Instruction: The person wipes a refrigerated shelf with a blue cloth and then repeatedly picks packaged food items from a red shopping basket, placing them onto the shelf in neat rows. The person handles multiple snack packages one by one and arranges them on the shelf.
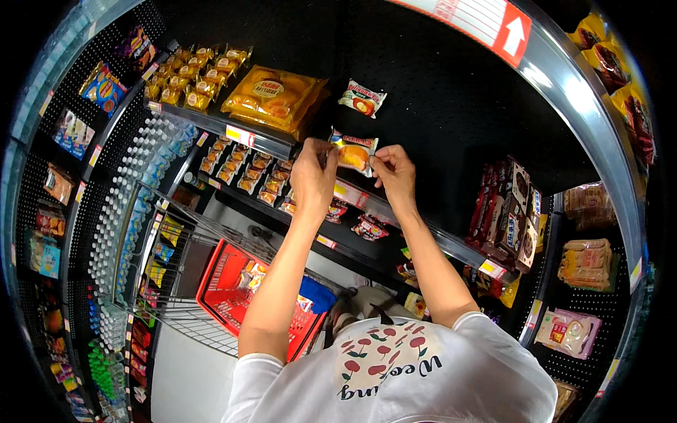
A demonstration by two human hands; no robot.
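Both of my hands pinch a small wrapped snack cake (355, 153) at the front edge of a black shelf. My left hand (314, 173) has its fingers closed on the packet's left end. At the opposite end, the thumb and fingertips of my right hand (395, 173) grip the wrapper's edge. Just behind it on the shelf lies another wrapped snack cake (362, 99), white and red with a green patch. To the left of my hands rests a large yellow-orange bag of bread (271, 99).
Small golden packets (201, 74) stand in rows at the far left of the shelf. Dark snack boxes (504, 211) sit at the right. Below, a wire cart (187, 310) holds a red basket (233, 282). Water bottles (134, 197) line the left shelving.
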